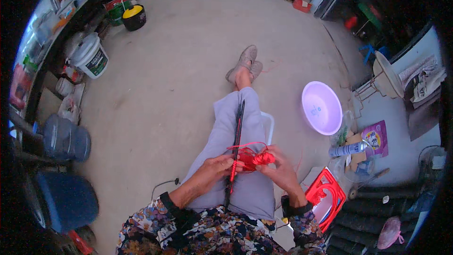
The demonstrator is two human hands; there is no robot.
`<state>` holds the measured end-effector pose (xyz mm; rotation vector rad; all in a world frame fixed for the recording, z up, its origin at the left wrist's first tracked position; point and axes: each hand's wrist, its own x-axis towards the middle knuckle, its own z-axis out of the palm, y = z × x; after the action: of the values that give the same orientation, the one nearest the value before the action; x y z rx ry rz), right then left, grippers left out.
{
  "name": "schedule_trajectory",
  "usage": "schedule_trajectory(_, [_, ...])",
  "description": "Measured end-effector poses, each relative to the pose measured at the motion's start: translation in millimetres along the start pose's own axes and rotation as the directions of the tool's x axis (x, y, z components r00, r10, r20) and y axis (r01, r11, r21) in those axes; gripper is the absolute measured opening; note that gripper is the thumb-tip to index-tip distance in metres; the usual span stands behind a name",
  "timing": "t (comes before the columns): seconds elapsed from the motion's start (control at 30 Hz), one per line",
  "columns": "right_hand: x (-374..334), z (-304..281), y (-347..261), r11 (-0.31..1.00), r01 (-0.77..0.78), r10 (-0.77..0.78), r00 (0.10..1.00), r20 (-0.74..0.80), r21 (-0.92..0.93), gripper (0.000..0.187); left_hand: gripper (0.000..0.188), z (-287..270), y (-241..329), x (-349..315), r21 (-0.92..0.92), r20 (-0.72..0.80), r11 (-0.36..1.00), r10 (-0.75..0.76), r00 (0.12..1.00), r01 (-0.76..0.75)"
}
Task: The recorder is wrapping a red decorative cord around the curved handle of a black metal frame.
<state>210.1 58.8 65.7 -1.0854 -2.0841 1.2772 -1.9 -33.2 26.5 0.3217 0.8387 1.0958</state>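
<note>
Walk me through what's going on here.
Someone with legs stretched out is working red cord around a long, thin dark bundle that runs along their lap. The left hand grips the bundle where red cord is wrapped on it, while the right hand, slightly blurred, holds a gathered bunch of red cord. A purple basin sits on the floor to the right.

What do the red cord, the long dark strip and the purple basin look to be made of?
Red cord: probably synthetic fibre, satiny, going by its sheen and loose loops.
Long dark strip: possibly bundled cord, fairly dull; thin ends seem to splay at its top, but a solid rod can't be ruled out.
Purple basin: likely moulded plastic, smooth, from its even colour and rounded rim.
</note>
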Motion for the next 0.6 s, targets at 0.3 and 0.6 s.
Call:
schedule_trajectory(0.3, [-27,-53,-71,0.495,0.204,-0.038,0.976,-0.213,0.845,0.022,0.048,-1,-7,3,-0.203,0.211,0.979,0.026,0.977,0.018])
schedule_trajectory(0.6, [-120,-115,-43,0.378,0.257,0.123,0.938,-0.323,0.890,0.011,0.047,-2,-14,9,-0.196,0.208,0.980,0.081,0.975,-0.040])
